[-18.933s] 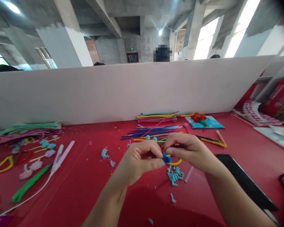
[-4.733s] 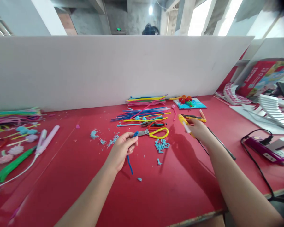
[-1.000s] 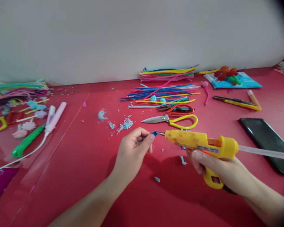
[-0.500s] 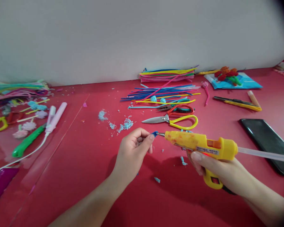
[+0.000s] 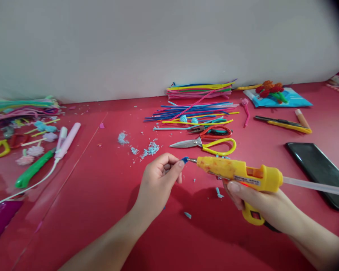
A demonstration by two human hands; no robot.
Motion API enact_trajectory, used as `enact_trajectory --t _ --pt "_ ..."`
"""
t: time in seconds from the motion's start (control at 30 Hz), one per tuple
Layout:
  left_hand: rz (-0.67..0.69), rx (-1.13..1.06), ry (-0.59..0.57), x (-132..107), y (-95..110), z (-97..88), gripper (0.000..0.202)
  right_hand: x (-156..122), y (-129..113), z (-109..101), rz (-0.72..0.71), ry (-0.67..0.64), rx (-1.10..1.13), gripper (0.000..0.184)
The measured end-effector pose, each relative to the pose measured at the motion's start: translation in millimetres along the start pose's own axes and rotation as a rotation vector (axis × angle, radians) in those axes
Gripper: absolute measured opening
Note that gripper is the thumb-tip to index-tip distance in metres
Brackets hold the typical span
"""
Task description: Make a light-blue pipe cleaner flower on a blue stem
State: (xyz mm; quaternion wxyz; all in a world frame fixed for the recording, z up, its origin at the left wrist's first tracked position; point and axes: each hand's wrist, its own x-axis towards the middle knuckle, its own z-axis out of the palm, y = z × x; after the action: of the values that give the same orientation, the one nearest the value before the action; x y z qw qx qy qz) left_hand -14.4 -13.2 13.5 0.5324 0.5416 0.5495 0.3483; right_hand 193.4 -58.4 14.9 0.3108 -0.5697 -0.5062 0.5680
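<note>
Between thumb and forefinger, my left hand (image 5: 162, 177) pinches a small dark-blue fuzzy piece (image 5: 185, 160), which looks like a bit of pipe cleaner. My right hand (image 5: 251, 195) is wrapped round the handle of a yellow hot glue gun (image 5: 226, 167). The gun's metal nozzle points left and meets the blue piece, or comes very near it. A clear glue stick (image 5: 313, 185) sticks out of the gun's back. Just beyond the hands lie scissors (image 5: 199, 143) with one red and one yellow handle. Light-blue scraps (image 5: 188, 215) are scattered around my hands.
Behind the scissors lie pliers (image 5: 196, 129) and loose pipe cleaners (image 5: 186, 112), with a bundle (image 5: 199, 90) by the wall. At right are a black phone (image 5: 313, 160) and a yellow cutter (image 5: 288, 125). At left are a pink corded tool (image 5: 69, 140) and a green-handled tool (image 5: 34, 169).
</note>
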Motion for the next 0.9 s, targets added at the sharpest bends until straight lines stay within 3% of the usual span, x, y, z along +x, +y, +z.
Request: enact_trajectory --t 0.13,0.43,0.6,0.77,0.9 --pt "-0.001 0.001 -0.002 -0.1 -0.2 -0.3 0.022 1.3 0.2 -1.7 -0.008 -0.056 -0.016 0.044" --pt "0.01 0.024 0.006 -0.1 0.2 -0.5 0.023 0.9 1.2 0.5 -0.018 0.002 -0.007 0.043" --pt "0.026 0.045 -0.018 -3.2 2.2 -0.4 0.022 2.2 -1.6 2.8 -0.009 0.112 -0.052 0.04" --pt "0.051 0.014 -0.033 -0.5 5.5 -2.8 0.019 10.5 -0.6 -0.5 -0.18 0.217 -0.253 0.018" --pt "0.053 -0.032 -0.037 9.0 3.7 -10.0 0.015 13.6 5.7 4.6 -0.308 0.09 -0.406 0.021"
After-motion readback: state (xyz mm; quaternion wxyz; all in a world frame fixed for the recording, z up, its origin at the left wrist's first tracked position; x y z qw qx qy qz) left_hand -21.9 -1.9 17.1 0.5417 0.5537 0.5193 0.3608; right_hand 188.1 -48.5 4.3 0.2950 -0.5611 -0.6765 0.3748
